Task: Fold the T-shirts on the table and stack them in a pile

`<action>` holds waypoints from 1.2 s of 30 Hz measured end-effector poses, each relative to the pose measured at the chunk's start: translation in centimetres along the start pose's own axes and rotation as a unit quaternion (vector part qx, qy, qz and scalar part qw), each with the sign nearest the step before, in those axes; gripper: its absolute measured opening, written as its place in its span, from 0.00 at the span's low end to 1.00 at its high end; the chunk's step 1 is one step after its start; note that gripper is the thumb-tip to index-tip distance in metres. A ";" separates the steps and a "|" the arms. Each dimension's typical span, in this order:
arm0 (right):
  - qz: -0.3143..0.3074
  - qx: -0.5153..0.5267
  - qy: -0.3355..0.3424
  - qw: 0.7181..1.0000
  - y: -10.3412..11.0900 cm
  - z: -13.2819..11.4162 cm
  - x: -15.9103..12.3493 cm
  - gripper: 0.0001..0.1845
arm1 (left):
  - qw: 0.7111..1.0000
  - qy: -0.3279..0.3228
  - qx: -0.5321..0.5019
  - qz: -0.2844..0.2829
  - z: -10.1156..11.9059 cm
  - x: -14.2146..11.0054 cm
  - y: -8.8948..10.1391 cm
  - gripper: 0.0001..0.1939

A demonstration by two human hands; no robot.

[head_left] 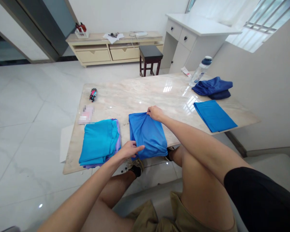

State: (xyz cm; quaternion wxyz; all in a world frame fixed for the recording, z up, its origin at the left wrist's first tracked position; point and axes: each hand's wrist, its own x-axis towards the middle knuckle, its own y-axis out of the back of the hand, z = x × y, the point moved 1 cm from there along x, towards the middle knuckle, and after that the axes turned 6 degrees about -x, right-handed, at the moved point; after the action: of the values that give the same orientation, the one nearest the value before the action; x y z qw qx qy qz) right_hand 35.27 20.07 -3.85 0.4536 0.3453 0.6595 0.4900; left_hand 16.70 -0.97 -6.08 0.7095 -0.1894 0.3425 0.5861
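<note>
A folded blue cloth (151, 137) lies at the near edge of the marble-patterned table, its front part hanging slightly over. My right hand (155, 113) pinches its far edge, where creases run out from the fingertips. At the cloth's left side is my left hand (130, 150), thumb on top and the other fingers partly hidden at the edge, gripping it. Left of that hand sits a stack of folded cloths, with a turquoise cloth (99, 140) on top and a purple cloth (118, 141) showing beneath.
On the table's right are a flat folded blue cloth (215, 116), a crumpled dark blue cloth (214, 87) and a clear water bottle (201, 71). A small dark, multicoloured object (93, 95) lies far left, above a blurred pink packet (86, 115). Beyond the table stands a stool (151, 53).
</note>
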 end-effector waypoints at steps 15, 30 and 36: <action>0.000 0.026 -0.008 1.000 -0.6 0.6 1.0 0.15 | 0.991 -0.027 -0.133 0.016 0.4 -1.6 2.3 0.25; 0.018 -0.004 0.011 1.000 -0.3 1.6 -0.6 0.15 | 0.909 -0.145 0.374 0.109 -1.6 -0.9 2.6 0.23; 0.064 -0.063 0.022 0.996 2.2 1.7 -2.9 0.17 | 0.886 -0.141 0.423 0.126 -0.3 -1.6 2.3 0.22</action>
State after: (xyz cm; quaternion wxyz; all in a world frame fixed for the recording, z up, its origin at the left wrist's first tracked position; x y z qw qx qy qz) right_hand 37.86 18.66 -1.17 0.4273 0.3466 0.6140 0.5660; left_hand 14.32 -1.76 -4.89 0.6835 0.2578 0.4752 0.4904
